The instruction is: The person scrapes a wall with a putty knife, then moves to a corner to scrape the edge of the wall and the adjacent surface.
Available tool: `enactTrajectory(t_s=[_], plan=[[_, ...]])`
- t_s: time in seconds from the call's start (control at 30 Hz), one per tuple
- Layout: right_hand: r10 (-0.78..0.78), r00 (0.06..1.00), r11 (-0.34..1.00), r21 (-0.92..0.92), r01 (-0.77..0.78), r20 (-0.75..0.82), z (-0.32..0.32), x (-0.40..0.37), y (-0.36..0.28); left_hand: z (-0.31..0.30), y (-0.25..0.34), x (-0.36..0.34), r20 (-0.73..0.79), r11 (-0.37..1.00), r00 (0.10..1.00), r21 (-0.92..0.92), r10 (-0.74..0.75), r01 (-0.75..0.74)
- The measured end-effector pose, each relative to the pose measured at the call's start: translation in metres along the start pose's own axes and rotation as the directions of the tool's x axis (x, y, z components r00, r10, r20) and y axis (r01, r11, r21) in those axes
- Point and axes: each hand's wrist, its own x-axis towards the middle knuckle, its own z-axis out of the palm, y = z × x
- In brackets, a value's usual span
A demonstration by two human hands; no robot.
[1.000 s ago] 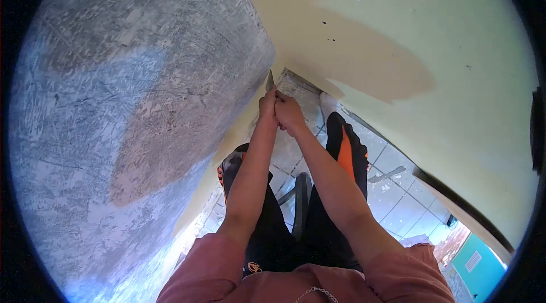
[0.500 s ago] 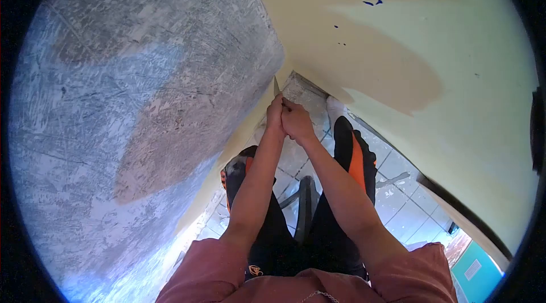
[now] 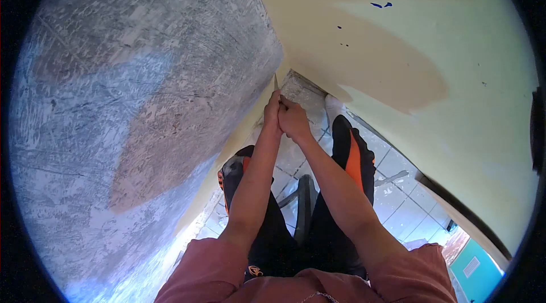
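My left hand [image 3: 272, 110] and my right hand [image 3: 294, 119] are closed together around the handle of a scraper [image 3: 276, 82]. Its thin pointed blade, seen nearly edge-on, sticks out past my fingers at the lower edge of the grey, scratched wall surface [image 3: 187, 92]. Most of the handle is hidden in my grip. A strip of cream paint runs along the bottom of this wall, beside my left hand. Right of the corner rises a cream-yellow wall [image 3: 387, 69].
Pale, dusty floor tiles [image 3: 398, 209] lie below. My two black and orange shoes [image 3: 354, 152] stand on either side of my forearms. Between my legs is a dark grey bar [image 3: 305, 206]. A turquoise panel [image 3: 476, 269] shows at the lower right.
Both hands and the scraper have shifted slightly up and left along the wall's lower edge. The grip stays closed, and the camera view has moved a little.
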Motion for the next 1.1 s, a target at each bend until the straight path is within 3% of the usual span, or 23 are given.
enactTrajectory(t_s=[0.13,0.2,0.3,0.43,0.53,0.6,0.7,0.73,0.8,0.93,1.03,1.1], plan=[[0.052,0.999,0.998,-0.042,-0.053,-0.006,-0.005,0.000,-0.011,0.003,-0.001,0.012,0.004,0.998,0.999,-0.042,-0.042,0.042],[0.165,0.982,0.986,-0.002,-0.166,0.092,-0.013,-0.008,-0.020,0.002,-0.005,0.009,-0.052,0.999,0.998,-0.048,-0.026,0.024],[0.131,0.985,0.991,0.015,-0.133,0.112,-0.016,-0.015,-0.019,0.008,-0.004,-0.013,-0.076,0.997,0.995,-0.053,0.060,-0.064],[0.161,0.982,0.986,0.022,-0.164,0.094,-0.012,0.000,-0.013,0.006,-0.003,0.002,0.015,1.000,1.000,-0.015,0.007,-0.007],[0.132,0.989,0.991,0.004,-0.133,0.068,-0.013,-0.002,-0.014,0.006,-0.006,0.011,0.059,0.996,0.998,-0.086,-0.010,0.015],[0.068,0.995,0.996,-0.066,-0.064,0.066,-0.014,-0.007,-0.011,0.003,-0.010,0.015,-0.035,0.996,0.998,-0.077,-0.047,0.044],[0.114,0.985,0.994,-0.012,-0.113,0.130,-0.019,-0.011,-0.019,0.014,-0.001,-0.009,-0.121,0.998,0.993,-0.058,-0.011,0.004],[0.117,0.985,0.993,-0.012,-0.117,0.128,-0.018,-0.007,-0.016,0.007,-0.007,0.004,-0.120,0.998,0.993,-0.056,-0.015,0.008],[0.109,0.986,0.994,0.000,-0.110,0.126,-0.017,0.004,-0.011,0.003,-0.010,0.023,0.033,0.998,0.999,-0.062,-0.020,0.022],[0.102,0.991,0.994,-0.035,-0.099,0.085,-0.014,0.001,-0.010,0.010,-0.005,0.004,0.003,0.998,0.999,-0.047,0.040,-0.040],[0.077,0.989,0.996,-0.062,-0.069,0.128,-0.017,-0.006,-0.011,0.011,-0.008,-0.006,-0.100,0.996,0.995,-0.083,0.004,-0.012],[0.084,0.985,0.996,-0.037,-0.079,0.151,-0.020,-0.001,-0.012,0.013,-0.006,-0.003,-0.017,0.993,1.000,-0.119,0.013,-0.015]])
